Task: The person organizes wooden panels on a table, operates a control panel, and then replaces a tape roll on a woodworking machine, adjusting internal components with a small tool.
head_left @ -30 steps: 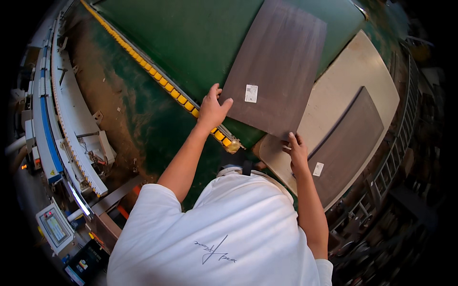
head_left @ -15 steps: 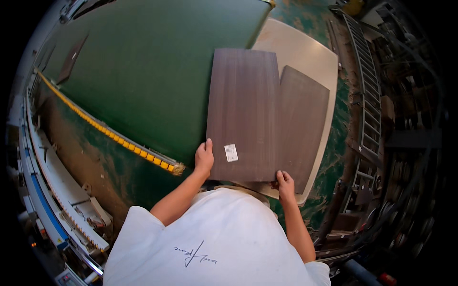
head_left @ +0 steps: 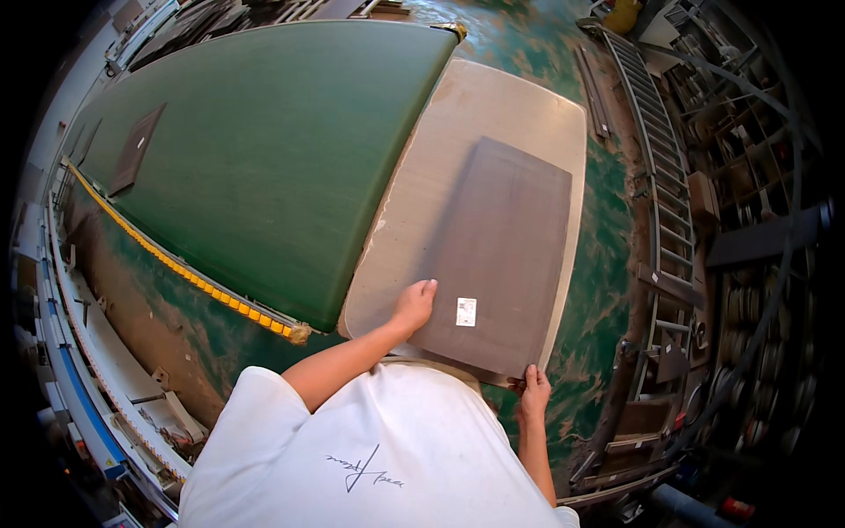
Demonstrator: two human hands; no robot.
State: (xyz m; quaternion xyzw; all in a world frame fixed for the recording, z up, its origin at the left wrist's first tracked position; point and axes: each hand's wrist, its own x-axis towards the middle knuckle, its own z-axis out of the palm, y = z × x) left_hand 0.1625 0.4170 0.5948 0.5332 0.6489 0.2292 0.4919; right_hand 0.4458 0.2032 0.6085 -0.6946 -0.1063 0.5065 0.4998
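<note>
Brown rectangular panel (head_left: pixel 506 246): over the pale worktop (head_left: pixel 422 185), contact unclear to me.
Left grip (head_left: pixel 414 307): closed around its left edge.
Right grip (head_left: pixel 534 392): pinching its near-right corner.
Wide hold: likely steadies both sides.

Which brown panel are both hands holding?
The brown panel over the pale board: left hand and right hand are on its edges; the labelled one on the green belt is untouched.
</note>
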